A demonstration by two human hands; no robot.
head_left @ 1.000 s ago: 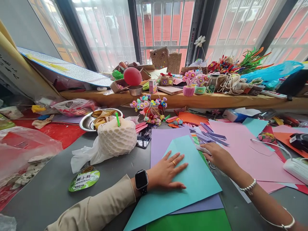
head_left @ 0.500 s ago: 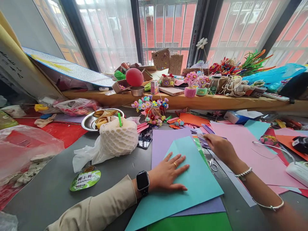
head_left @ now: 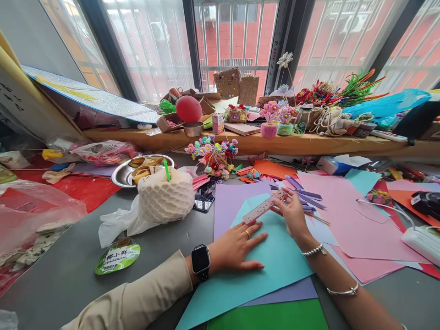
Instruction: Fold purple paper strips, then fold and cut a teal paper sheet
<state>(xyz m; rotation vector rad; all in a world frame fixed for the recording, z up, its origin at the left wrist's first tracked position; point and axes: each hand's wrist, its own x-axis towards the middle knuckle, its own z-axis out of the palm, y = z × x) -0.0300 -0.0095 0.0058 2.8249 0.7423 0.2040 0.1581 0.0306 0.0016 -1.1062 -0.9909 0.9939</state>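
My left hand point(head_left: 237, 247) lies flat with spread fingers on a folded turquoise sheet of paper point(head_left: 278, 275). In my right hand point(head_left: 292, 213) is a short ruler point(head_left: 263, 208) with a pink edge, pinched at its far end. The ruler slants above the turquoise sheet, and its lower end is close to the fingertips of my left hand. Purple paper point(head_left: 223, 201) and green paper point(head_left: 275, 316) show beneath the turquoise sheet. Purple strips point(head_left: 311, 198) lie just beyond my right hand.
A coconut in white netting point(head_left: 167, 197) with a green straw stands left, beside a phone point(head_left: 205, 195) and a metal bowl point(head_left: 118, 176). Pink sheets point(head_left: 347, 220) and a white power strip point(head_left: 422, 245) lie right. Crocheted flowers point(head_left: 213, 153) stand behind. Crafts crowd the wooden sill point(head_left: 137, 136).
My right hand has come from the purple strips toward the turquoise sheet, now with the ruler in it. My left hand has stayed flat on the paper. The view has shifted slightly.
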